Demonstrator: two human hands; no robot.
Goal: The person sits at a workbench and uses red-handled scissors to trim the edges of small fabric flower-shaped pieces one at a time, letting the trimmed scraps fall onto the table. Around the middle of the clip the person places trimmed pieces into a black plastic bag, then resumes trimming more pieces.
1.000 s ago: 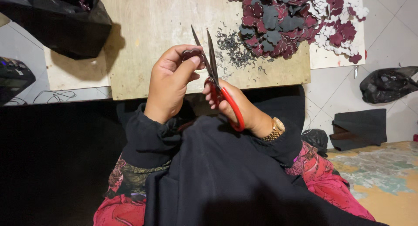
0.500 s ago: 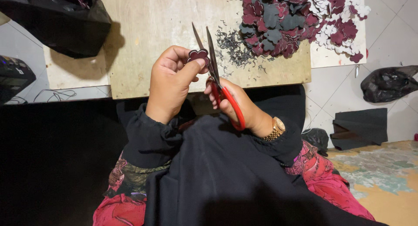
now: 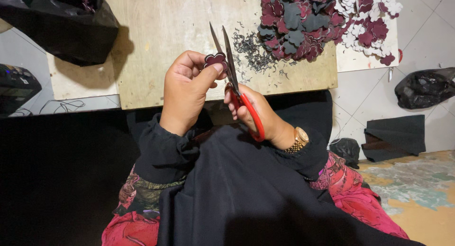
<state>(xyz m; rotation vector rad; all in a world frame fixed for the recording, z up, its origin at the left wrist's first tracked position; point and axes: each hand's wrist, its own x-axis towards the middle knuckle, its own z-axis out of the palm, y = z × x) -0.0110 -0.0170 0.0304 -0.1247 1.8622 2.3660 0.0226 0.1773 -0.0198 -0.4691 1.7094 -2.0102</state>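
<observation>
1. Two hands work above the near edge of the wooden board (image 3: pixel 170 32), the landmark here.
2. Left hand (image 3: pixel 187 92): its grip pinches a small maroon flower-shaped cutout (image 3: pixel 214 60) between thumb and forefinger, over the board's near edge.
3. Right hand (image 3: pixel 256 113): its grip is wrapped through the red handles of the scissors (image 3: pixel 237 85), blades slightly parted, touching the cutout's right side.
4. Dark trimmings (image 3: pixel 251 51) lie on the board just beyond the cutout.
5. A pile of maroon, grey and white cutouts (image 3: pixel 317 23) covers the board's far right corner.
</observation>
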